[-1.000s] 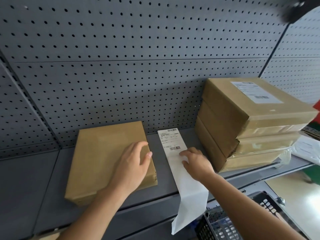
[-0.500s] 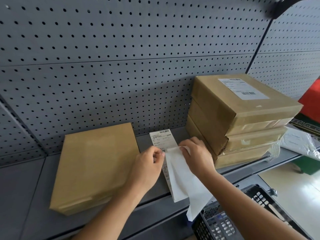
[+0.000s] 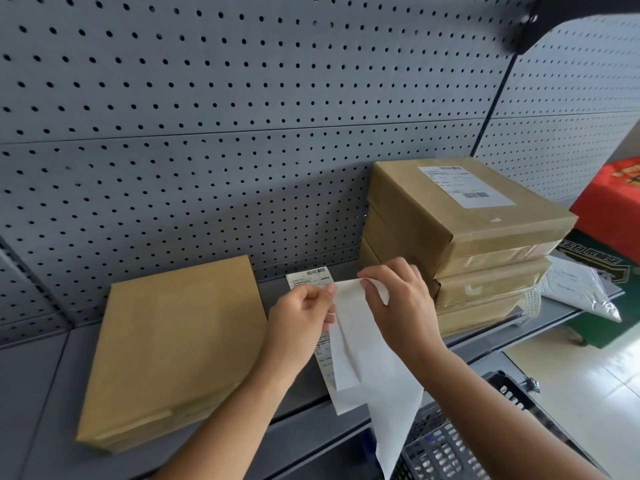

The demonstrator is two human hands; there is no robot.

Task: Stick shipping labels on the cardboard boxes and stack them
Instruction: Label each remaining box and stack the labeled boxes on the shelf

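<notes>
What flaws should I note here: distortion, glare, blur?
Head view: wide-angle distortion bends the pegboard seams; head view, lower right: the floor is washed out by glare; head view, top right: a dark object is blurred, while left hand, right hand and label strip look sharp.

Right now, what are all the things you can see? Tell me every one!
pegboard: one wall, grey, behind the shelf
shelf: one, grey, under the boxes
plain box: one, brown, left on the shelf, no label
stack of boxes: one pile, brown, right on the shelf; exact number hard to tell
stuck label: one, white, on the top box of the pile
label strip: one, white, between the plain box and the pile, hanging over the shelf edge
plastic bag: one, whitish, right of the pile
red box: one, red, far right
basket: one, black, below the shelf
left hand: one, pinching the strip
right hand: one, pinching the strip's top
</notes>
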